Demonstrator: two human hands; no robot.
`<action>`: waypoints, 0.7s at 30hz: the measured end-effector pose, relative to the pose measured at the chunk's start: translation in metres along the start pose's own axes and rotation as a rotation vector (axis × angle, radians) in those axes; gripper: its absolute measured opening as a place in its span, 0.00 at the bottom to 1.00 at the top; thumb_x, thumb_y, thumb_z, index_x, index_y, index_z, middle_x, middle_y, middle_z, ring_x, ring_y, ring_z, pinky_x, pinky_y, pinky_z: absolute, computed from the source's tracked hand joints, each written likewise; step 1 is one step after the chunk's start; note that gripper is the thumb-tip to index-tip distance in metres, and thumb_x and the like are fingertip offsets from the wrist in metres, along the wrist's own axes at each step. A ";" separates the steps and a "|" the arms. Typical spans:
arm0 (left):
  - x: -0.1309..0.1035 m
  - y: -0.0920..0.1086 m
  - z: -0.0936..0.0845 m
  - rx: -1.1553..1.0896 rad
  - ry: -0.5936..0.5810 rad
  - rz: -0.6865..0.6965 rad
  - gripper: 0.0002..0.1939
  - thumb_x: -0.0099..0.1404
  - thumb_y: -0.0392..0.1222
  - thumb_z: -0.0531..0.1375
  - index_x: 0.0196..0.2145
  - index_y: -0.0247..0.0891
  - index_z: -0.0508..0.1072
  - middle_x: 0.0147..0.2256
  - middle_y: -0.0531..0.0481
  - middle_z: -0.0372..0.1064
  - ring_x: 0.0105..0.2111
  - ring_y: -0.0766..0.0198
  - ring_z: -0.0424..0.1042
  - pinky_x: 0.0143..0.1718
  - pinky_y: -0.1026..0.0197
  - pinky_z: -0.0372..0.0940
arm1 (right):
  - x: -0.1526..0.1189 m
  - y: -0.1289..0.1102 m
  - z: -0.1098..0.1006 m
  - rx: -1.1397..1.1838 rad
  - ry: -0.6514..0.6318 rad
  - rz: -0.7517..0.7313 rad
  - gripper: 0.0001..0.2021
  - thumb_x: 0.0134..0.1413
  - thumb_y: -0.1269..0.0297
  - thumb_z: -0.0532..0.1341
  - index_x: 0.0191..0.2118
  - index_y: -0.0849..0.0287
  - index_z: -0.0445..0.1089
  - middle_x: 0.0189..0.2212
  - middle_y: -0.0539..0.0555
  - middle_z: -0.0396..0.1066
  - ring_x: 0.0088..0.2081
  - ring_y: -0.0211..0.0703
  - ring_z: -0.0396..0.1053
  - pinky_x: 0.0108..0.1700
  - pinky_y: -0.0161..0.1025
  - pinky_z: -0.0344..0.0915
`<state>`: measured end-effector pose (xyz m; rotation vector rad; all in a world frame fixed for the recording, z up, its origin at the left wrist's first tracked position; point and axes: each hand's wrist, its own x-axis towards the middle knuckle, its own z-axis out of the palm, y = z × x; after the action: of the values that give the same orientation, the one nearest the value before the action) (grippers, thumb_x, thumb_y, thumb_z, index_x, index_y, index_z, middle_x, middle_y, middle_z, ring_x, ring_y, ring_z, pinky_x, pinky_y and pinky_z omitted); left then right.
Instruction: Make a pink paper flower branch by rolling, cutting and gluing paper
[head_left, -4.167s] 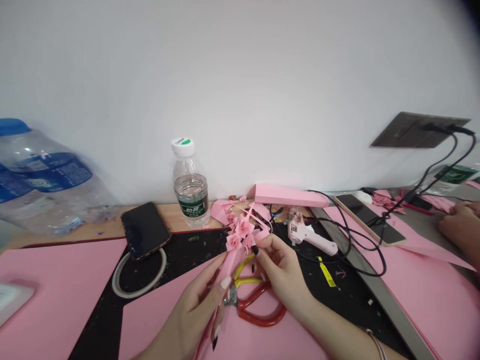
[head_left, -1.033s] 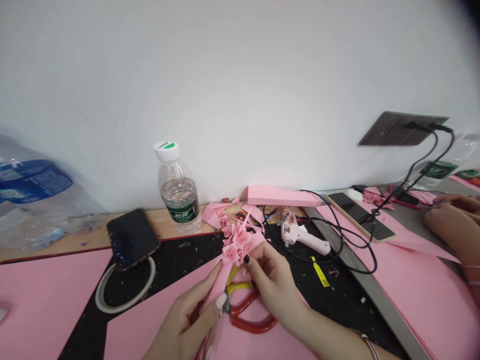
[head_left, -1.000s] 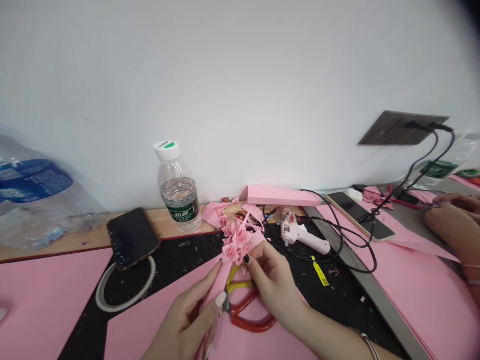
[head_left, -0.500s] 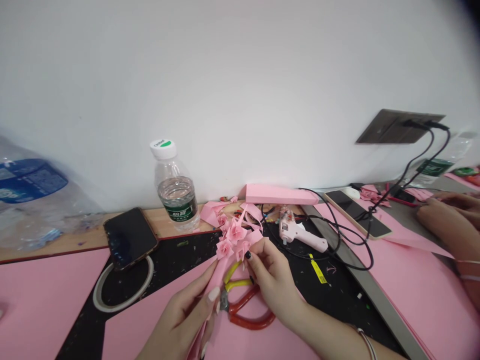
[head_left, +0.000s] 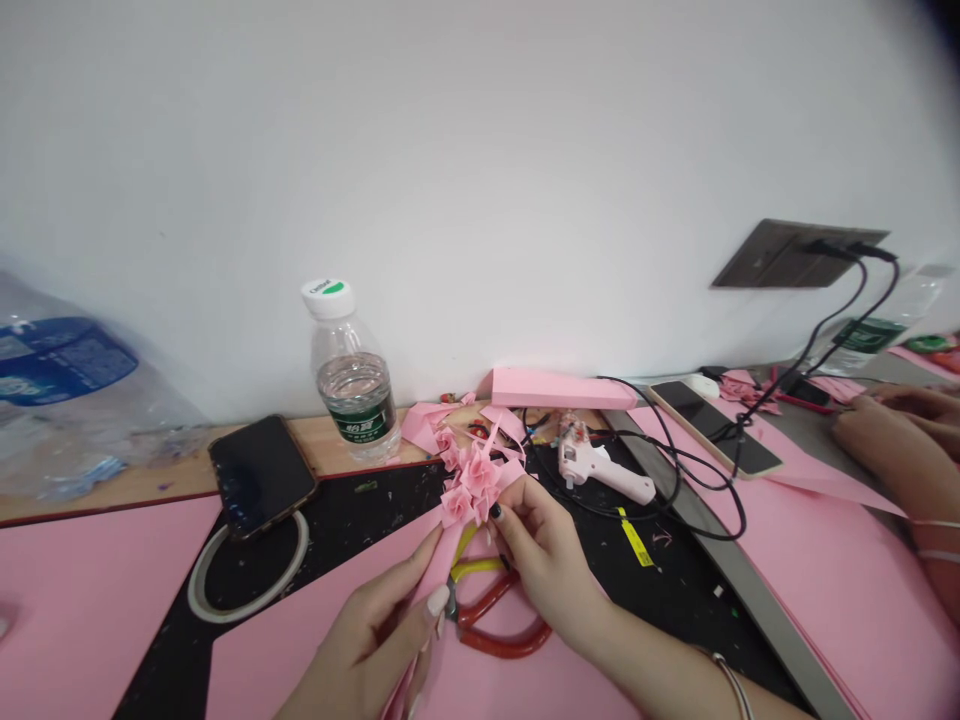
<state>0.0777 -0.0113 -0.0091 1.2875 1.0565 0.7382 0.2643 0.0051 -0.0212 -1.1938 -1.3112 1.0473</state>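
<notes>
A bunch of pink paper flowers (head_left: 472,480) is held upright between my two hands. Below the blossoms runs a long pink paper stem (head_left: 441,565), and my left hand (head_left: 379,625) is closed around it. My right hand (head_left: 551,550) pinches the right side of the bunch, its fingertips partly hidden behind the petals. Under the hands lies a pair of scissors (head_left: 502,640) with red handles, and beside its pivot show yellow parts, partly covered by the stem. A pink paper sheet (head_left: 300,610) spreads beneath them on the black mat.
Along the wall stand a water bottle (head_left: 358,400) and a pink folded paper (head_left: 566,390). A phone (head_left: 262,475) overlaps a tape roll (head_left: 201,590). To the right lie a glue gun (head_left: 600,470), looping black cables (head_left: 739,535) and another phone (head_left: 716,428). Another person's hands (head_left: 885,425) work at far right.
The flower heads have shifted slightly right and tilted, the stem turning with them in my left hand. My right hand keeps its pinch in nearly the same place.
</notes>
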 end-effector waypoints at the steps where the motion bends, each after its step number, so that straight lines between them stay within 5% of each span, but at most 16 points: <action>1: 0.000 0.001 0.000 0.013 0.015 0.004 0.26 0.62 0.52 0.59 0.57 0.45 0.67 0.36 0.50 0.77 0.44 0.54 0.72 0.48 0.55 0.68 | 0.000 -0.001 0.000 -0.001 -0.006 0.002 0.10 0.60 0.65 0.53 0.27 0.56 0.57 0.21 0.45 0.56 0.22 0.35 0.51 0.23 0.33 0.50; 9: -0.002 0.006 0.003 -0.009 0.056 -0.064 0.28 0.62 0.54 0.57 0.59 0.46 0.64 0.30 0.52 0.77 0.36 0.56 0.75 0.41 0.57 0.72 | 0.000 -0.006 0.000 -0.013 -0.053 0.004 0.10 0.60 0.64 0.54 0.27 0.56 0.57 0.21 0.45 0.56 0.22 0.36 0.53 0.24 0.33 0.51; 16: -0.001 0.012 0.004 -0.023 0.092 0.003 0.25 0.61 0.53 0.59 0.55 0.46 0.69 0.41 0.51 0.77 0.44 0.56 0.73 0.51 0.58 0.65 | 0.000 -0.003 0.000 0.011 -0.011 0.012 0.10 0.60 0.62 0.54 0.27 0.56 0.57 0.20 0.44 0.54 0.22 0.35 0.51 0.23 0.33 0.49; 21: -0.002 0.007 0.006 -0.048 0.022 -0.084 0.30 0.64 0.54 0.57 0.61 0.42 0.60 0.35 0.50 0.77 0.32 0.61 0.74 0.40 0.58 0.71 | -0.001 -0.001 -0.001 -0.009 -0.002 0.004 0.11 0.60 0.61 0.54 0.27 0.56 0.58 0.21 0.45 0.55 0.22 0.35 0.50 0.23 0.33 0.50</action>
<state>0.0830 -0.0144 -0.0021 1.1898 1.0978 0.7114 0.2648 0.0039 -0.0206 -1.2025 -1.3168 1.0464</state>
